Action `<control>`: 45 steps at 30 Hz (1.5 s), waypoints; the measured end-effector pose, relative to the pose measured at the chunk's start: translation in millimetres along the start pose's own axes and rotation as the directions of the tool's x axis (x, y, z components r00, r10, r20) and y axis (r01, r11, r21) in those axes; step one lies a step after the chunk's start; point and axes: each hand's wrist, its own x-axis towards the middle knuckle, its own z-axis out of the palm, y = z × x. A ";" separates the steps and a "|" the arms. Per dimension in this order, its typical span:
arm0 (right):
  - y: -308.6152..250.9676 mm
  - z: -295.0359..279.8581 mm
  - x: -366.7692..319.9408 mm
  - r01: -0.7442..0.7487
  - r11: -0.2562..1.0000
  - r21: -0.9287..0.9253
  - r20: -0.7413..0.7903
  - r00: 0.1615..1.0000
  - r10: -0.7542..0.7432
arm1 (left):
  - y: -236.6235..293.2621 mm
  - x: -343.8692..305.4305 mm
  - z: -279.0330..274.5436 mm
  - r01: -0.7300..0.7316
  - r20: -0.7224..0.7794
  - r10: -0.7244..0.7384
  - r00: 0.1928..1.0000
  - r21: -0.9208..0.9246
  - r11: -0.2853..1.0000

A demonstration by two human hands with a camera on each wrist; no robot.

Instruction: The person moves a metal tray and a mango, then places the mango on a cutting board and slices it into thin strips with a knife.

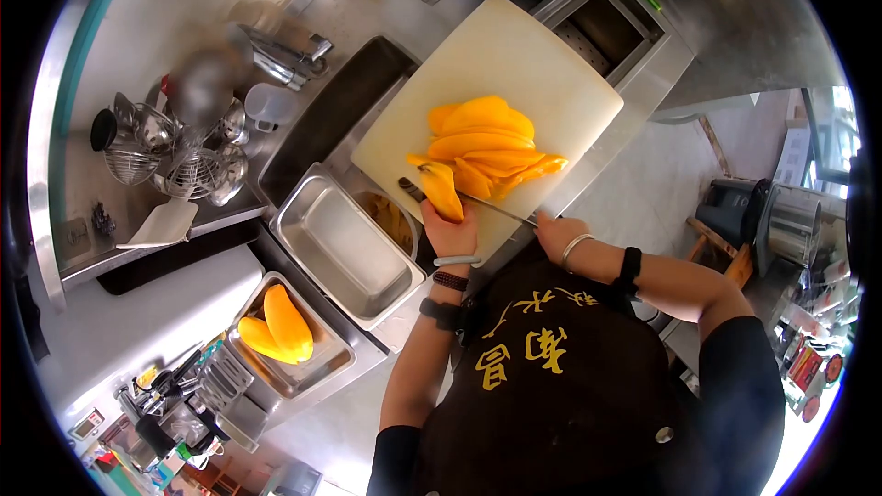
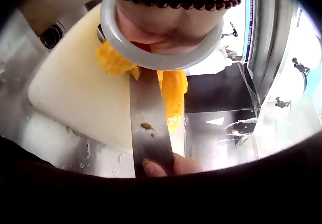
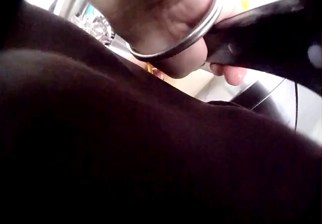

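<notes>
Left hand (image 1: 450,231) holds the mango slice (image 1: 442,191), centre frame, on the cutting board (image 1: 514,55). Right hand (image 1: 554,231), just right of it, grips the knife (image 1: 505,212). The blade's long axis runs leftward, apparently passing under the slice.

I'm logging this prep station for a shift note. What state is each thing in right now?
left hand, holds the mango piece on the cutting board.
right hand, grips the knife, blade at that piece.
mango slices, peeled, heaped on the board.
steel pan, upright, bare floor showing.
small tray, holds two yellow mango pieces.
</notes>
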 end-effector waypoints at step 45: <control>17.3 -50.5 51.7 0.340 0.937 -0.084 -0.006 0.940 -0.342 | 72.8 -17.3 -68.1 0.753 0.633 -0.409 0.658 -0.555 0.353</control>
